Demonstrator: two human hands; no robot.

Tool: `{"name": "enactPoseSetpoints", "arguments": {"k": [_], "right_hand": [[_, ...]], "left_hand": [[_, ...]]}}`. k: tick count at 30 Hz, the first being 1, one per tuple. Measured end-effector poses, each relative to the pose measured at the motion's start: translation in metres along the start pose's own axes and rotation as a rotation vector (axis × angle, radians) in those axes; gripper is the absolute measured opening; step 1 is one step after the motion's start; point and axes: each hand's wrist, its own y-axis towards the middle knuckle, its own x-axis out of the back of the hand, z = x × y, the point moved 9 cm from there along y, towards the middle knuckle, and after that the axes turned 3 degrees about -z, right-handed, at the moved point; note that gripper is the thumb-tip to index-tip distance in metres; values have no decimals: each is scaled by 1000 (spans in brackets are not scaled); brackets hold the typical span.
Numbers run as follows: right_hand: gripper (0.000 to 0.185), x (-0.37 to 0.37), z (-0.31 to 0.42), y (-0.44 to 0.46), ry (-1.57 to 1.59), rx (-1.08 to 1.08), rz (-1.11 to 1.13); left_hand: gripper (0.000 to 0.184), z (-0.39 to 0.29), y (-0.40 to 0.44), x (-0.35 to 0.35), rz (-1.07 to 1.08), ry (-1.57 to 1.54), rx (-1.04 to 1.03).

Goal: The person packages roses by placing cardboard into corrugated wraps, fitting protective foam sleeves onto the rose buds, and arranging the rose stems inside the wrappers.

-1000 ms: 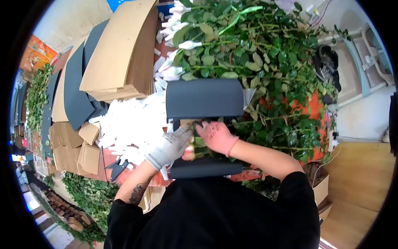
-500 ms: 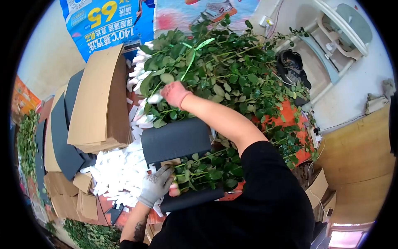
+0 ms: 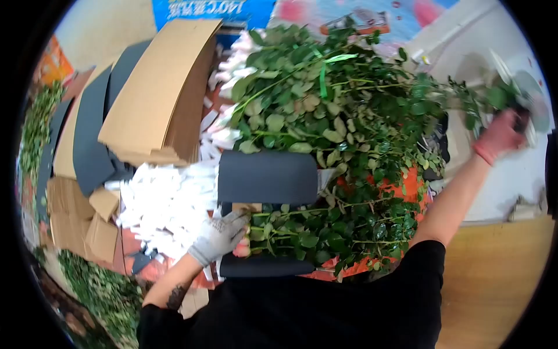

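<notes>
My left hand [image 3: 220,235], in a pale grey glove, lies beside a pink rose head [image 3: 242,246], its outstretched fingers touching the top of the roses and a brown cardboard piece [image 3: 247,207]. Leafy rose stems [image 3: 302,230] run rightward from there, between a dark corrugated sheet [image 3: 267,177] and a dark roll [image 3: 264,266]. Far to the right, my right hand [image 3: 501,138], in a red glove, is closed and smeared by motion. A blurred leafy rose stem [image 3: 494,99] reaches it and appears gripped; the exact hold is unclear.
A large pile of roses [image 3: 325,110] with a green tie [image 3: 324,75] fills the back. White paper strips [image 3: 165,203] heap at left, before stacked brown cardboard [image 3: 157,93] and dark sheets [image 3: 93,134]. A pale chair [image 3: 537,99] stands at far right.
My right hand has swept from the rose heads to the far right, where leaves blur with it. My left hand stays by the pink rose. The head view has shifted.
</notes>
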Motion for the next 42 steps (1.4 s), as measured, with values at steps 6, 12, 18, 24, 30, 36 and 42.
{"name": "enactPoseSetpoints", "arguments": {"k": [6,12,18,24,30,36,42], "right_hand": [[29,-108,34,-15,-165,-73,357],[27,-216,190,-273,-45,575,1435],[26,-161,222,-484,314,622,1778],[20,-174,206,-476,206,393,1818],[28,-179,173,-415,144,213,1695],[28,-184,182,-402,234,305,1927],[35,-272,212,-366,162,455,1576]], "left_hand": [[31,2,2,-1,13,-32,2],[30,6,1,-6,18,-24,32],[26,-1,4,1,-52,-11,-16],[32,-5,7,-3,26,0,27],[33,-1,1,-7,-20,14,17],[34,1,0,-6,26,29,56],[31,5,-5,-10,-11,19,15]]}}
